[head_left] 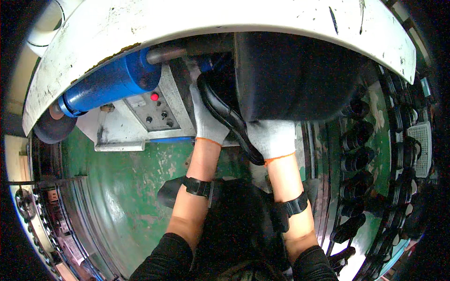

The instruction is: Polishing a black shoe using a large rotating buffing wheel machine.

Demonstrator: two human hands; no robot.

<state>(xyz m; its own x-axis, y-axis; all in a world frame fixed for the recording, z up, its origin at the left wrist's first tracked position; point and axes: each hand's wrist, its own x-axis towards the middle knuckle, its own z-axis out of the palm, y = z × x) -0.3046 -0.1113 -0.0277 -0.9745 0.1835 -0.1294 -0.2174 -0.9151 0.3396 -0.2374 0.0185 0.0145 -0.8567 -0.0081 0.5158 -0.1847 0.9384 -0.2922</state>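
Note:
A black shoe (224, 114) is held slantwise between my two white-gloved hands, its sole edge turned partly toward me. My left hand (206, 119) grips it from the left, the fingers mostly hidden behind it. On the other side, my right hand (275, 136) holds it around the lower end, with its fingertips out of sight. Just right of the shoe is a broad dark roller (290, 77) of a machine, its surface smeared. The shoe's upper part lies close beside the roller; whether they touch I cannot tell.
A scuffed white hood (197, 16) curves over the roller. A blue cylindrical housing (112, 82) and a control panel with a red button (154, 96) sit to the left. Racks with several dark shoes (358, 159) line the right. A white basket (418, 150) stands beyond.

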